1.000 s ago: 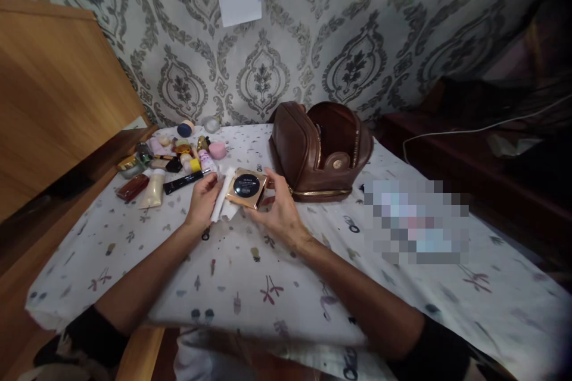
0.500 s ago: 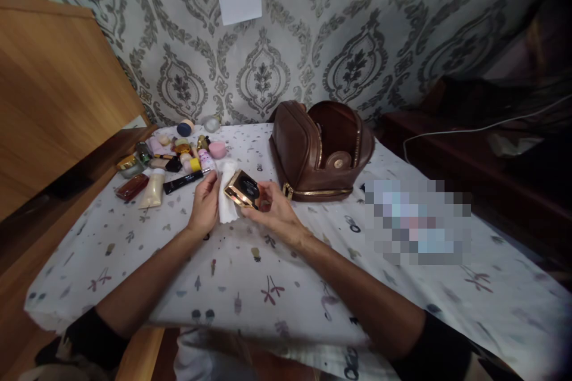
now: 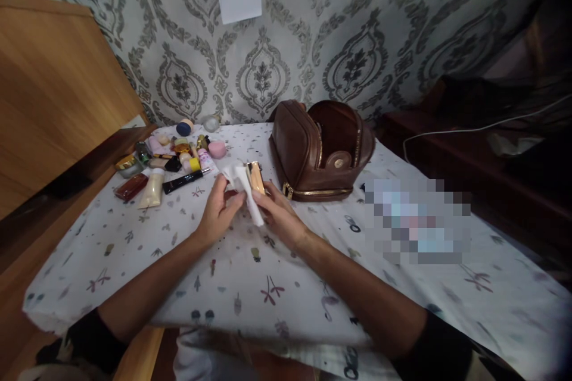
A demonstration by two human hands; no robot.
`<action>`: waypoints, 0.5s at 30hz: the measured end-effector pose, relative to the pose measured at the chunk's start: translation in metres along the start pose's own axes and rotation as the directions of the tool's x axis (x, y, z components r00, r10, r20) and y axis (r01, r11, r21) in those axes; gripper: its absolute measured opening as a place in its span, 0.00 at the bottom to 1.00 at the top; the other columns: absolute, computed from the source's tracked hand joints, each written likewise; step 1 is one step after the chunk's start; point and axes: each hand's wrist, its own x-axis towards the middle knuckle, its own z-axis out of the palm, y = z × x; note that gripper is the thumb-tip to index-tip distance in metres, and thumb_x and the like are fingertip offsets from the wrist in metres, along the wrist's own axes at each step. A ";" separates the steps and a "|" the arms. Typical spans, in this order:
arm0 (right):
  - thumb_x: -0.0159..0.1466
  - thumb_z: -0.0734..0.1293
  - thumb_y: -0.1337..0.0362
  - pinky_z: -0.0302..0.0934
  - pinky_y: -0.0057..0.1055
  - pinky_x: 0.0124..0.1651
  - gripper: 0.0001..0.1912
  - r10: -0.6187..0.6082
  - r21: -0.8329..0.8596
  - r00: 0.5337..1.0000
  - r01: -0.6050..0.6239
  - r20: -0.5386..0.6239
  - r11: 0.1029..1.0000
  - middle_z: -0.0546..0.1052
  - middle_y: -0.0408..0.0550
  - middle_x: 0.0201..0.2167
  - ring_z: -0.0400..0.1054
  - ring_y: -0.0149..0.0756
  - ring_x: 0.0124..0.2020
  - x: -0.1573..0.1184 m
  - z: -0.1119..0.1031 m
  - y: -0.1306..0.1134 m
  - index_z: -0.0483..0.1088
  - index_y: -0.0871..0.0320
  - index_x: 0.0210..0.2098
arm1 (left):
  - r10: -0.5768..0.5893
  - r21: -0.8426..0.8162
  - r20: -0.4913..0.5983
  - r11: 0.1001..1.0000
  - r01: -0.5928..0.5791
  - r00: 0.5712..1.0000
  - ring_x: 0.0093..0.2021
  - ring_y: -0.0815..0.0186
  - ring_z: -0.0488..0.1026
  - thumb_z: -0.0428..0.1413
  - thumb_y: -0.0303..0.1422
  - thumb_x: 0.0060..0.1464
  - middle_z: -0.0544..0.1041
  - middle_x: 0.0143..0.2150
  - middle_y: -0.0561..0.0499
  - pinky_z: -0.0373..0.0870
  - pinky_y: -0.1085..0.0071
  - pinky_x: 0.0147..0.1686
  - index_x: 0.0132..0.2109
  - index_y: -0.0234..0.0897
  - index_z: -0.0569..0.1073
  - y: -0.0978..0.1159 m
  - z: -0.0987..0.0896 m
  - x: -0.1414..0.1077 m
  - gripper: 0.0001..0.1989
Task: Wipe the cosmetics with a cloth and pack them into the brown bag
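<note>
Cloth, white and folded [image 3: 242,178], lies against the side of a gold box [image 3: 258,180], both raised between the two hands above the patterned tabletop [image 3: 134,238]. The left hand [image 3: 218,214] has its thumb and fingers closed on the cloth; the right hand [image 3: 283,217] has its grip clamped around the box, which is turned edge-on. By my judgement the handling is midway: box and cloth have been brought together, while neither has been set down and neither hand has let go. Left of the hands lie a cream-coloured tube [image 3: 152,189], a black tube [image 3: 183,183], a pink jar [image 3: 217,149] and other small cosmetics in a loose cluster; whether any of these have been dealt with cannot be told. Just beyond the right hand, a brown bag [image 3: 292,146] stands unzipped, its dark inside too dim to show what it holds. Farther right, a pixelated patch [image 3: 417,223] hides something unreadable.
</note>
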 end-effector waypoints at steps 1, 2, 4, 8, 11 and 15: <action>0.54 0.73 0.45 0.67 0.30 0.32 0.27 0.024 0.037 1.000 -0.024 -0.010 0.999 0.78 0.44 0.39 0.72 0.39 0.40 0.000 0.001 -0.002 0.69 0.51 0.47 | 0.045 0.058 0.038 0.997 -0.047 0.998 0.55 0.58 0.70 0.54 0.41 0.63 0.71 0.53 0.45 0.70 0.63 0.55 0.55 0.40 0.67 0.001 0.001 -0.002 0.17; 0.54 0.72 0.44 0.68 0.30 0.33 0.26 0.040 0.072 0.999 -0.039 -0.011 0.997 0.78 0.44 0.39 0.73 0.40 0.41 0.000 0.001 -0.004 0.70 0.51 0.46 | 0.089 0.129 0.078 0.987 -0.099 0.993 0.56 0.57 0.69 0.55 0.40 0.62 0.70 0.54 0.44 0.69 0.62 0.56 0.56 0.40 0.67 0.002 0.002 -0.003 0.18; 0.54 0.70 0.41 0.69 0.32 0.35 0.26 0.046 0.137 0.999 -0.047 0.010 0.989 0.79 0.45 0.40 0.73 0.43 0.43 0.002 0.001 -0.007 0.72 0.52 0.44 | 0.171 0.273 0.146 0.940 -0.206 0.974 0.59 0.55 0.67 0.56 0.38 0.61 0.68 0.56 0.42 0.67 0.58 0.58 0.57 0.40 0.67 0.004 0.003 -0.005 0.19; 0.55 0.69 0.40 0.70 0.33 0.38 0.26 0.041 0.230 0.999 -0.040 0.002 0.972 0.80 0.46 0.41 0.74 0.43 0.44 0.004 0.000 -0.010 0.74 0.53 0.43 | 0.246 0.403 0.227 0.857 -0.321 0.942 0.61 0.55 0.66 0.54 0.35 0.63 0.67 0.59 0.41 0.66 0.56 0.60 0.58 0.41 0.67 0.008 0.002 -0.007 0.17; 0.55 0.69 0.40 0.69 0.33 0.39 0.25 0.044 0.196 0.999 -0.041 -0.006 0.980 0.80 0.45 0.38 0.74 0.42 0.43 0.005 -0.002 -0.008 0.73 0.53 0.41 | 0.274 0.416 0.252 0.835 -0.359 0.928 0.63 0.55 0.64 0.53 0.34 0.64 0.66 0.62 0.41 0.64 0.56 0.61 0.61 0.42 0.64 0.008 0.002 -0.008 0.19; 0.52 0.72 0.42 0.69 0.35 0.42 0.24 0.042 0.162 0.998 -0.049 0.049 0.986 0.80 0.45 0.36 0.73 0.42 0.42 0.005 -0.003 -0.005 0.73 0.53 0.36 | 0.240 0.431 0.233 0.843 -0.321 0.942 0.67 0.53 0.60 0.50 0.36 0.66 0.64 0.66 0.39 0.60 0.54 0.65 0.64 0.40 0.61 0.005 0.001 -0.009 0.22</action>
